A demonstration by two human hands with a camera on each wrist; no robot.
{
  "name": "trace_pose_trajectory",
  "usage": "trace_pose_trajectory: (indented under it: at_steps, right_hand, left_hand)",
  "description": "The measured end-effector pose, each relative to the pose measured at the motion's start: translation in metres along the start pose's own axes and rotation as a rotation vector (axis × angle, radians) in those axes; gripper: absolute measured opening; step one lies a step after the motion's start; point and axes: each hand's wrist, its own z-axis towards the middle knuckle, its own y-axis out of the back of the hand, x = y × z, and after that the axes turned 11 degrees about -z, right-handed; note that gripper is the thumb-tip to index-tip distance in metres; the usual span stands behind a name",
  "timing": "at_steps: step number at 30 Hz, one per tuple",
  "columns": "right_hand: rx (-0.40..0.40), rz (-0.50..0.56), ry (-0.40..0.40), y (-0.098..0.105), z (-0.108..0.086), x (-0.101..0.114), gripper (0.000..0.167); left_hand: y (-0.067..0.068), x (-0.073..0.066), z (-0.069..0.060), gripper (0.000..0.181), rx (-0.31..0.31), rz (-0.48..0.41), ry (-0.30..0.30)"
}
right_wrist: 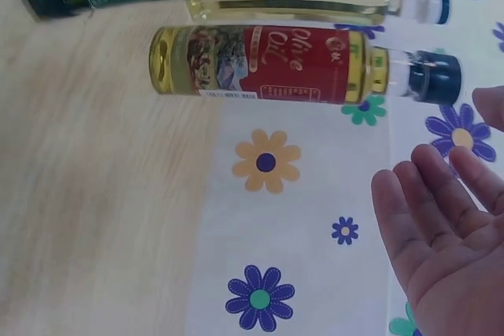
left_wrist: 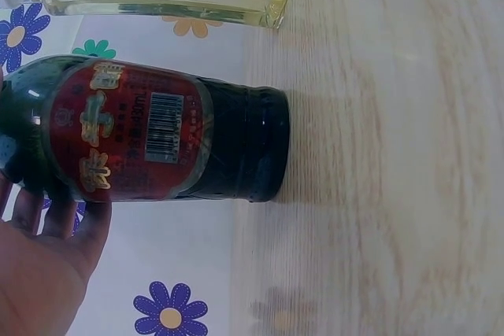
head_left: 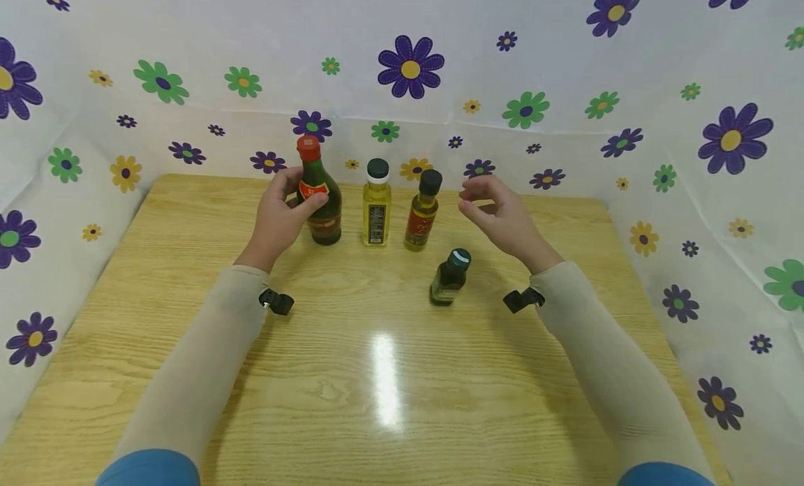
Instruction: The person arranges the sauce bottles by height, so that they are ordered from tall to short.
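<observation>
My left hand (head_left: 280, 217) grips a dark glass bottle with a red cap (head_left: 324, 217), thumb across its front and fingers behind. In the left wrist view this bottle shows a red label (left_wrist: 126, 127) with gold characters and a barcode; it stands upright on the table. My right hand (head_left: 502, 217) is raised with loosely bent fingers and holds nothing. Nearest to it are an olive oil bottle (head_left: 420, 221) with a red label and dark cap, and a small dark green bottle (head_left: 449, 283). In the right wrist view the right palm (right_wrist: 465, 265) shows, apart from the olive oil bottle.
A clear bottle of yellow oil (head_left: 375, 217) with a dark cap stands between the red-capped bottle and the olive oil bottle. All stand on a wooden table (head_left: 301, 374). A white flower-printed cloth (head_left: 264, 39) hangs behind and at both sides.
</observation>
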Motion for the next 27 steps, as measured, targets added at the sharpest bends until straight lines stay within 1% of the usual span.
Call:
trace_pose_trajectory:
  at_steps: [3, 6, 9, 13, 16, 20, 24, 27]
  right_hand:
    - [-0.01, 0.045, 0.027, 0.003, -0.013, -0.002, 0.033]
    - [0.015, 0.094, 0.055, 0.003, -0.028, -0.003, 0.034]
    - [0.084, 0.131, 0.083, -0.001, -0.044, -0.006, 0.035]
    - [0.191, 0.147, 0.099, -0.01, -0.06, -0.013, 0.039]
    - [0.243, 0.159, 0.093, -0.017, -0.067, -0.017, 0.045]
    - [0.277, 0.162, 0.076, -0.028, -0.071, -0.025, 0.048]
    - [0.267, 0.154, 0.064, -0.038, -0.074, -0.029, 0.043]
    - [0.251, 0.162, 0.055, -0.041, -0.075, -0.028, 0.041]
  left_hand:
    - [0.002, 0.0, 0.0, 0.063, -0.004, -0.008, -0.007]
    - [0.002, 0.0, 0.0, 0.063, -0.004, -0.014, -0.012]
    - [0.001, -0.002, 0.0, 0.063, 0.0, -0.017, -0.013]
    - [0.0, -0.003, 0.001, 0.062, 0.002, -0.025, -0.013]
    - [0.001, -0.003, 0.0, 0.062, 0.002, -0.03, -0.017]
    - [0.001, -0.003, -0.001, 0.062, 0.003, -0.032, -0.014]
    - [0.001, -0.003, -0.001, 0.062, 0.004, -0.034, -0.011]
    - [0.0, -0.001, 0.0, 0.062, 0.009, -0.049, -0.02]
